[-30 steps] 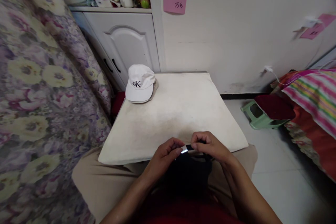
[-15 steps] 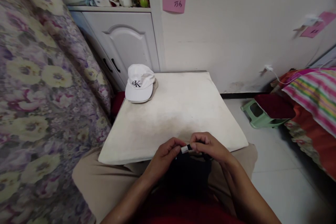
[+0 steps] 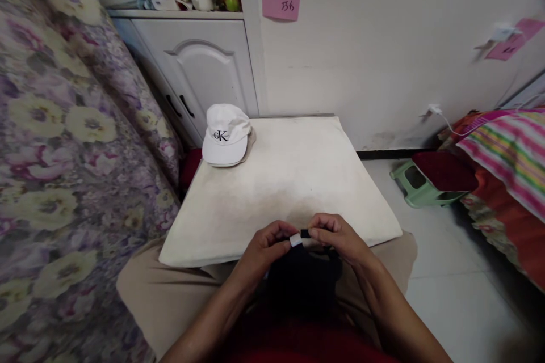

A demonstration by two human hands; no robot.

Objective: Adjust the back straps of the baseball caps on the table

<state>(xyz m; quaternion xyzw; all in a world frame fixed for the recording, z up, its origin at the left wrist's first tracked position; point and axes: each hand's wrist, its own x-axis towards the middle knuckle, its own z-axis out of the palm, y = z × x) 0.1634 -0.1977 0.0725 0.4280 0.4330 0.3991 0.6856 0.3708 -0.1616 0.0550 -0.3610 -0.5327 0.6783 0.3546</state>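
A black cap (image 3: 300,281) rests in my lap at the table's near edge, its dark body blending into shadow. My left hand (image 3: 269,245) pinches the small silvery buckle (image 3: 295,240) at one side of the cap's back opening. Between the thumb and fingers of my right hand (image 3: 336,237) is the cap's black strap (image 3: 305,233), its short end pointing at the buckle. Strap end and buckle lie very close together; whether they touch I cannot tell. A white cap (image 3: 227,133) with black letters sits on the table's far left corner.
The table (image 3: 293,164) has a pale cover. A flowered curtain (image 3: 63,142) hangs on the left, beside a white cabinet (image 3: 204,62). To the right, a green stool (image 3: 419,181) with a dark red top stands by a bed (image 3: 511,153).
The buckle has shifted slightly left and tilted in my left fingers. The strap end in my right hand now shows apart from it or only just touching. The white cap stays put.
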